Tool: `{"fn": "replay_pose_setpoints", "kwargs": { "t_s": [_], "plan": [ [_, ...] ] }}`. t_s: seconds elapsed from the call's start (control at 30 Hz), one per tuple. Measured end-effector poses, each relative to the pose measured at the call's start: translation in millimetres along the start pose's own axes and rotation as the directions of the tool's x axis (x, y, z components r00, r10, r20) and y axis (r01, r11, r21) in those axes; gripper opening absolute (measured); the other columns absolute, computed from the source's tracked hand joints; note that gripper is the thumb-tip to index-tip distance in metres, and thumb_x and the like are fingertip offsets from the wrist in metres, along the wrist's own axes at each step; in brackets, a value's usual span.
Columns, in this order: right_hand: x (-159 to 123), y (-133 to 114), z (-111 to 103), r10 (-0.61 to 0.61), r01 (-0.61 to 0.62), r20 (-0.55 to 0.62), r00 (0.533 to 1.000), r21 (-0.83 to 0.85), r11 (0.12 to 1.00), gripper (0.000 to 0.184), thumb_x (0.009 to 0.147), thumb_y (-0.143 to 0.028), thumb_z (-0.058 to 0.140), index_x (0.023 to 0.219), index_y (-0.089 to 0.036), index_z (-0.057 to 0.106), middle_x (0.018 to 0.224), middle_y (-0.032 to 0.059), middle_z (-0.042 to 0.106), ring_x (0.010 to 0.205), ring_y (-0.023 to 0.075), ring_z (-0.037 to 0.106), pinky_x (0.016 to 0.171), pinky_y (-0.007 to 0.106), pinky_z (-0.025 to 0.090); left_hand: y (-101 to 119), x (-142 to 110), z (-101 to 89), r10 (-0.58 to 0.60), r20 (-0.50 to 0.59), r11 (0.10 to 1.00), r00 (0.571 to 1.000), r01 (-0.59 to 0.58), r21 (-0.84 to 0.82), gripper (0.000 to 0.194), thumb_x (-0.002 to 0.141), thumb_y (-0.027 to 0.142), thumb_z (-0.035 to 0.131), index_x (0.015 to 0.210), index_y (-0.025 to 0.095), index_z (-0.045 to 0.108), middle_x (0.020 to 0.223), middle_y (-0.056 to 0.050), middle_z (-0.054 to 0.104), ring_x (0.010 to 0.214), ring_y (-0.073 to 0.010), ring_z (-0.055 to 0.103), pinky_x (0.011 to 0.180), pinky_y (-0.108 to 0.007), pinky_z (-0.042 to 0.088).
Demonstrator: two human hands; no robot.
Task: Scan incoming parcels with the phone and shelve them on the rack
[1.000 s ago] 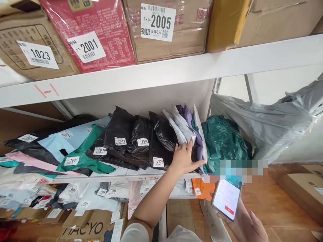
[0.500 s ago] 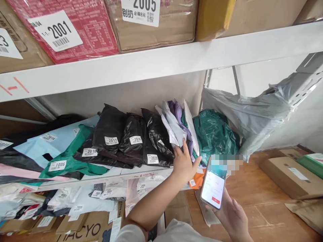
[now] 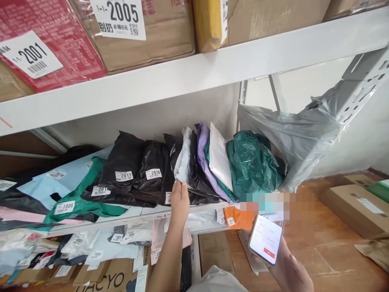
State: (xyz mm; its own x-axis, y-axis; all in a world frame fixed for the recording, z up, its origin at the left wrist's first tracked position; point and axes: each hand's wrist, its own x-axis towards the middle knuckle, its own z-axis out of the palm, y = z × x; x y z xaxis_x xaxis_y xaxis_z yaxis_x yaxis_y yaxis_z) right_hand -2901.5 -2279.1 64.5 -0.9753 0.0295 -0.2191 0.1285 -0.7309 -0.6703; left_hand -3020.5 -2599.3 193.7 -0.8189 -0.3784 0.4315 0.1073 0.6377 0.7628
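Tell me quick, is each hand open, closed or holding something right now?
Left hand: closed, pinching the lower end of a pale packet.
Right hand: closed, holding a phone.

Top of my feed: boxes (image 3: 164,40) on the upper shelf (image 3: 182,79). Centre: parcels (image 3: 126,160) in a row on the middle shelf (image 3: 106,224), left hand (image 3: 180,200) at their front. Lower right: phone (image 3: 266,241) in right hand (image 3: 288,263).
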Motion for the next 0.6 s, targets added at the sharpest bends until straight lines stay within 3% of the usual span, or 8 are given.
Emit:
{"fn": "replay_pose_setpoints", "kwargs": {
  "t_s": [0.1, 0.2, 0.27, 0.33, 0.37, 0.43, 0.5, 0.6],
  "plan": [
    [4.1, -7.9, -1.7, 0.018, -0.018, -0.008, 1.0, 0.027, 0.999, 0.072, 0.072, -0.064, 0.064, 0.138, -0.038, 0.054, 0.155, 0.003, 0.044, 0.118, 0.0399, 0.058, 0.074, 0.053, 0.057, 34.1, -8.7, 12.6, 0.185, -0.029, 0.943, 0.982, -0.169, 0.287, 0.043, 0.095, 0.05, 0.046, 0.101, 0.016, 0.07, 0.092, -0.012, 0.047, 0.093, -0.0292, 0.055, 0.087, -0.051, 0.051],
    [6.1, -15.9, 3.9, 0.039, -0.039, 0.0, 0.999, 0.022, 0.999, 0.073, 0.067, -0.064, 0.068, 0.135, -0.038, 0.058, 0.151, 0.0052, 0.048, 0.115, 0.0413, 0.059, 0.07, 0.052, 0.057, 52.7, -6.0, 35.7, 0.312, -0.025, 0.941, 0.95, -0.305, 0.147, 0.041, 0.093, 0.045, 0.054, 0.12, 0.018, 0.068, 0.109, -0.014, 0.048, 0.111, -0.0296, 0.052, 0.099, -0.05, 0.046],
    [6.1, -20.0, 8.2, 0.038, -0.038, 0.016, 0.999, 0.016, 0.999, 0.078, 0.063, -0.064, 0.071, 0.134, -0.035, 0.059, 0.151, 0.0072, 0.049, 0.121, 0.0429, 0.055, 0.074, 0.052, 0.057, 51.9, -1.5, 49.0, 0.262, -0.026, 0.965, 0.965, -0.262, -0.006, 0.043, 0.094, 0.046, 0.054, 0.129, 0.023, 0.063, 0.137, -0.015, 0.039, 0.129, -0.0286, 0.045, 0.112, -0.047, 0.038],
    [6.0, -22.0, 10.2, 0.033, -0.034, 0.053, 0.998, 0.024, 0.999, 0.082, 0.06, -0.066, 0.072, 0.134, -0.034, 0.059, 0.15, 0.009, 0.05, 0.123, 0.0446, 0.054, 0.075, 0.053, 0.056, 43.7, 2.1, 58.4, 0.143, -0.009, 0.981, 0.99, -0.143, -0.133, 0.054, 0.093, 0.049, 0.055, 0.142, 0.027, 0.051, 0.156, -0.012, 0.024, 0.144, -0.0286, 0.031, 0.12, -0.047, 0.027],
    [6.1, -22.3, 10.2, 0.034, -0.037, 0.086, 0.996, 0.033, 0.999, 0.085, 0.06, -0.066, 0.071, 0.136, -0.034, 0.057, 0.15, 0.01, 0.049, 0.121, 0.0455, 0.055, 0.073, 0.053, 0.056, 38.4, 3.0, 62.4, 0.075, 0.005, 0.973, 0.997, -0.072, -0.22, 0.063, 0.093, 0.05, 0.055, 0.149, 0.029, 0.04, 0.159, -0.011, 0.021, 0.147, -0.0275, 0.027, 0.121, -0.046, 0.025],
    [7.6, -21.9, 9.2, 0.051, -0.058, 0.142, 0.989, 0.046, 0.997, 0.088, 0.062, -0.068, 0.068, 0.142, -0.034, 0.051, 0.152, 0.0111, 0.047, 0.114, 0.0471, 0.059, 0.064, 0.053, 0.055, 28.2, 3.0, 71.4, -0.027, 0.062, 0.898, 0.998, 0.052, -0.438, 0.072, 0.094, 0.048, 0.052, 0.156, 0.027, 0.022, 0.158, -0.012, 0.03, 0.146, -0.025, 0.031, 0.119, -0.045, 0.031],
    [10.4, -21.6, 10.3, 0.053, -0.062, 0.145, 0.988, 0.057, 0.996, 0.091, 0.064, -0.068, 0.068, 0.145, -0.034, 0.047, 0.153, 0.0113, 0.046, 0.115, 0.0476, 0.059, 0.063, 0.052, 0.055, 21.7, 1.5, 83.4, -0.036, 0.151, 0.802, 0.988, 0.119, -0.586, 0.064, 0.094, 0.046, 0.05, 0.151, 0.021, 0.031, 0.148, -0.014, 0.047, 0.137, -0.0253, 0.046, 0.113, -0.043, 0.041],
    [15.0, -23.4, 24.1, 0.046, -0.055, 0.139, 0.989, 0.063, 0.996, 0.102, 0.057, -0.067, 0.074, 0.147, -0.03, 0.045, 0.144, 0.0149, 0.055, 0.124, 0.0472, 0.054, 0.078, 0.056, 0.055, 23.7, 0.0, 103.9, 0.113, 0.215, 0.81, 0.97, 0.036, -0.586, 0.056, 0.084, 0.046, 0.065, 0.131, 0.017, 0.056, 0.139, -0.014, 0.055, 0.133, -0.0288, 0.049, 0.114, -0.044, 0.039]
  ]
}}
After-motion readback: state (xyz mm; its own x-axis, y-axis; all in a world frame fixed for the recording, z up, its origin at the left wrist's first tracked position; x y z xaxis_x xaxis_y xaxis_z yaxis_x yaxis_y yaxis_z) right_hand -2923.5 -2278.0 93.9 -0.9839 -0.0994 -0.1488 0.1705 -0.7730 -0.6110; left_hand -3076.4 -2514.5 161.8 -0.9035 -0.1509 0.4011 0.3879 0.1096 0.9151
